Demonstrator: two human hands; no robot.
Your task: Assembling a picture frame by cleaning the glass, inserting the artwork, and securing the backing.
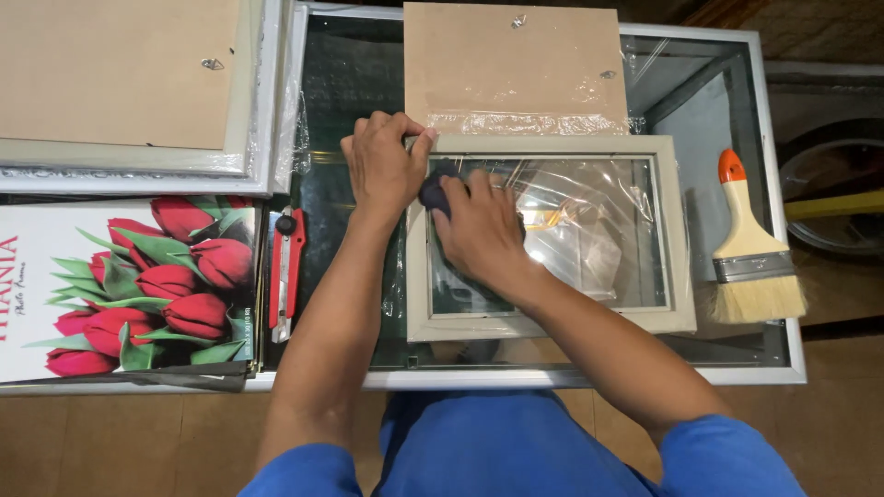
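1. Two hands of yours are on the grey picture frame (677,235), which lies flat on the glass-topped table (778,368), a little right of the table's middle.
2. Your left hand (382,166) rests on the top left corner of the frame. Its fingers (405,129) are curled over the upper edge and grip the corner, so the hand is closed around the frame's rail.
3. Your right hand (483,230) lies palm down on the glass pane (589,230) of the frame, near its left part. The fingers are bent and pressed together on a small dark cloth (435,187); only a piece of the cloth shows from under the fingertips, touching the glass.
4. Clear plastic film (552,120) is crumpled on the pane and along the upper side of the frame.
5. Just above the frame, a brown backing board (511,60) with small metal hangers lies flat, touching the film.
6. Near the right side of the frame lies a paintbrush (750,248) with an orange-tipped handle and pale bristles that point toward you.
7. Left of your left forearm lies a red utility knife (287,271), apart from the frame.
8. Further left you see a print of red tulips (138,285), and above it another frame turned face down (129,83).
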